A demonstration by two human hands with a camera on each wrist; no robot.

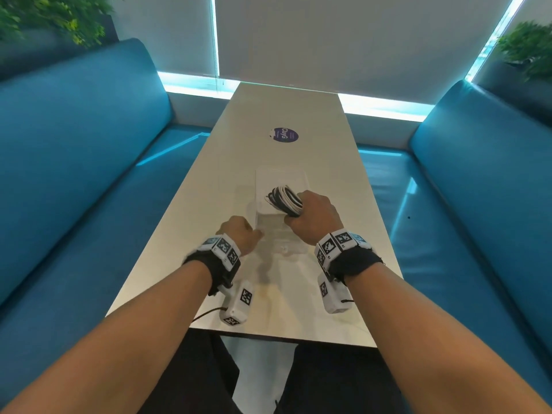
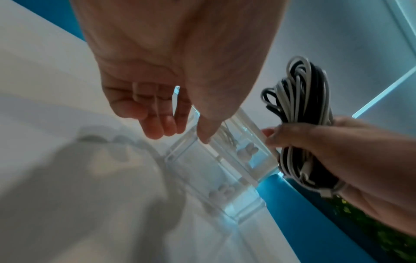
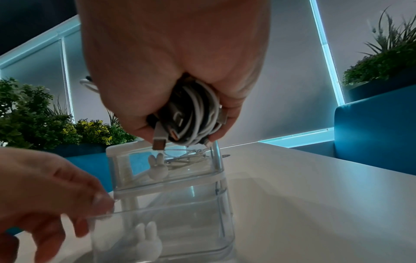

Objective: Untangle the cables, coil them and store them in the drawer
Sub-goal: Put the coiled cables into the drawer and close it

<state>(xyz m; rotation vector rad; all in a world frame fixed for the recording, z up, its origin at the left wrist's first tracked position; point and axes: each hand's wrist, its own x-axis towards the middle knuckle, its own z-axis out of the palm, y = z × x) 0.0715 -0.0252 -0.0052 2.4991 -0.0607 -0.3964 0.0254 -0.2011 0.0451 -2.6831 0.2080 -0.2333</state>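
My right hand (image 1: pixel 315 218) is wrapped tight round the coiled cables (image 1: pixel 283 200), black and white strands bunched together, held just above the clear drawer unit (image 1: pixel 280 186) that stands on the worktop (image 1: pixel 343 204) along its centre line, nearer my end. My left hand (image 1: pixel 240 236) pinches the front corner of the lower drawer (image 3: pixel 157 231), thumb on its rim, with that drawer drawn out towards me.

To do this well, I think I should keep the drawer steady and wide enough, tip the coil flat, and lower it in as one bundle so no loop springs loose or catches the wall. The plugs hanging under my fingers should go in first.

The right wrist view shows what the head view hides: loose connector ends dangling below the coil, a small rabbit-shaped knob (image 3: pixel 157 167) on each drawer front, and thin cable already lying in the upper drawer. The left wrist view shows the coil's full length in my grip.
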